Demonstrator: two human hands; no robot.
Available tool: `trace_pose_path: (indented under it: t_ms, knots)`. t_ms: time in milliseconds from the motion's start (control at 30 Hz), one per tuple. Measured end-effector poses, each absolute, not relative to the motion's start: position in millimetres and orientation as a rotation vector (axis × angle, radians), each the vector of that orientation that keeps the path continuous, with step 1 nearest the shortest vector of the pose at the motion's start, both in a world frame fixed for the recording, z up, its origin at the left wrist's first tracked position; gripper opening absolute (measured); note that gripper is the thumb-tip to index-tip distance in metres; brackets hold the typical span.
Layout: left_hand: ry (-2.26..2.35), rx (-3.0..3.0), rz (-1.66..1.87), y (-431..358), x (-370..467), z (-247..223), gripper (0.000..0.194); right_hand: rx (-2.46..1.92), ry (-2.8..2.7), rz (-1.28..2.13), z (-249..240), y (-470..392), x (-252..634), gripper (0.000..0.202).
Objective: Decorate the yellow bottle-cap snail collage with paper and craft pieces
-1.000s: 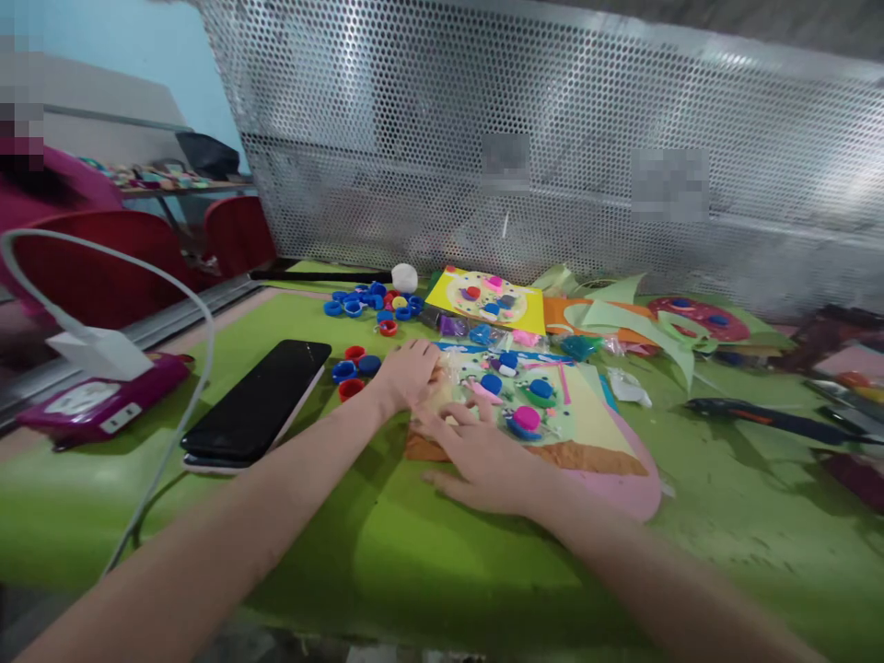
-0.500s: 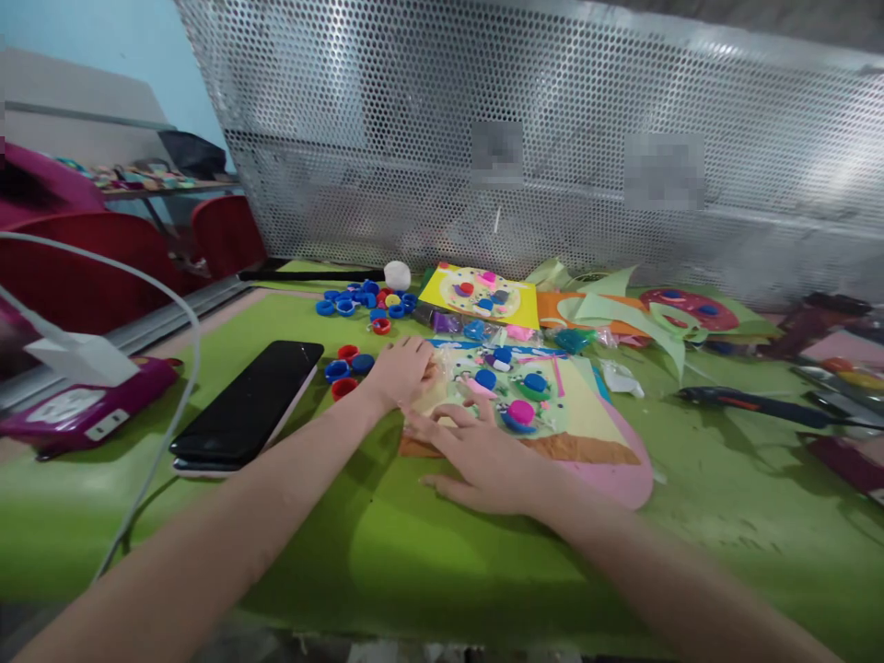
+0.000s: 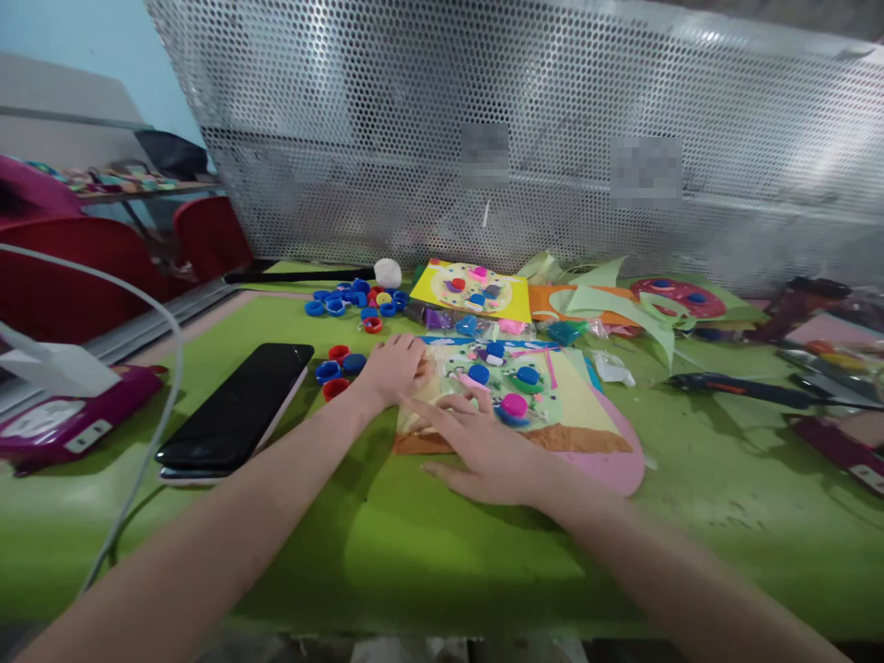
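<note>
A paper collage [image 3: 580, 405] with a brown strip along its bottom lies in front of me, decorated with blue, pink and green bottle caps. My right hand [image 3: 487, 451] rests on its lower left part, fingers spread and thumb out over the table. At the collage's left edge is my left hand [image 3: 395, 370], with its fingers curled in. Beside those fingertips is a crinkled clear plastic piece [image 3: 436, 357]; what they pinch, if anything, is hidden. A pink rounded sheet [image 3: 614, 468] shows from under the collage.
Loose caps [image 3: 335, 306] lie at the back left, near a black phone [image 3: 238, 405] and a purple power strip [image 3: 103, 419]. Behind the collage are a yellow card [image 3: 517, 296] and clay packets [image 3: 466, 325]. A glue gun [image 3: 742, 389] lies right. Perforated metal [image 3: 414, 120] closes off the back.
The view has shifted slightly, so most things sit a little further left. Both hands keep nearly the same places on the collage.
</note>
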State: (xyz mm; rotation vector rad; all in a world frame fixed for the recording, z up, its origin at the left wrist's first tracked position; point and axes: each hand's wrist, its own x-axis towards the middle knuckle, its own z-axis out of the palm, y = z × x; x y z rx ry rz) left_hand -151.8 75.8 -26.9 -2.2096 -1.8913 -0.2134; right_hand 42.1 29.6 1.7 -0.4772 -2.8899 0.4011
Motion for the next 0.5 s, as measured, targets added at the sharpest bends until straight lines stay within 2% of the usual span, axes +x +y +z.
trace_pose_path:
  t_ms: [300, 500]
  knots:
    - [-1.881, -2.211, -0.204, 74.1, -151.2, -25.2, 0.023, -0.446, -2.977, 0.266, 1.6, 29.2, 42.2, 0.063]
    - [-1.878, -2.222, -0.189, 71.0, -149.8, -21.5, 0.023, -0.364, -2.994, 0.291, 2.2, 28.4, 41.8, 0.062]
